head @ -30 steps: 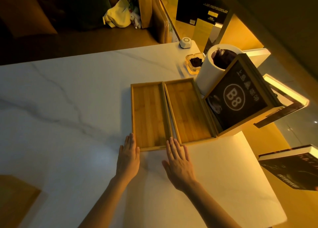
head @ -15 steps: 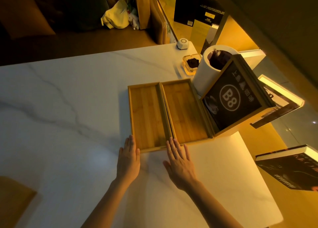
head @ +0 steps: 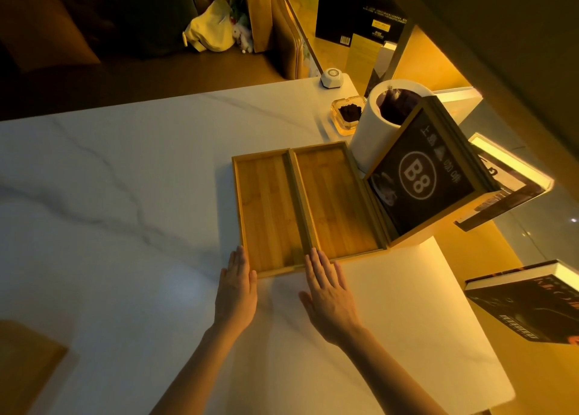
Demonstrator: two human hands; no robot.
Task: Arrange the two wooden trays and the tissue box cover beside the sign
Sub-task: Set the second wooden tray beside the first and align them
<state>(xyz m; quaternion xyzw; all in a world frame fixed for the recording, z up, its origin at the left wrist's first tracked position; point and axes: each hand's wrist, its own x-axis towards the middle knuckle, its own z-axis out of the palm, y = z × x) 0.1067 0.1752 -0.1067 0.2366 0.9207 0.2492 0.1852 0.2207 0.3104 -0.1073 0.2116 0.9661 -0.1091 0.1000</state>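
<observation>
Two shallow wooden trays lie side by side on the white marble table point(head: 109, 195). The left tray point(head: 266, 214) touches the right tray point(head: 338, 204) along their long sides. The right tray's far side sits against the wood-framed black sign point(head: 423, 176) marked B8, which stands tilted. My left hand point(head: 236, 289) rests flat on the table, fingertips at the left tray's near left corner. Flat too, my right hand point(head: 329, 292) has its fingertips at the near edge where the two trays meet. Neither hand holds anything. I cannot pick out a tissue box cover.
A white cylinder point(head: 376, 129) with dark contents stands behind the sign. A glass ashtray point(head: 347, 113) and a small white device point(head: 331, 77) sit near the table's far right corner. A wooden object point(head: 25, 364) shows at the lower left. Books point(head: 532, 298) lie off the table's right edge.
Both hands and both trays keep the same positions relative to each other. Only the head camera has shifted slightly.
</observation>
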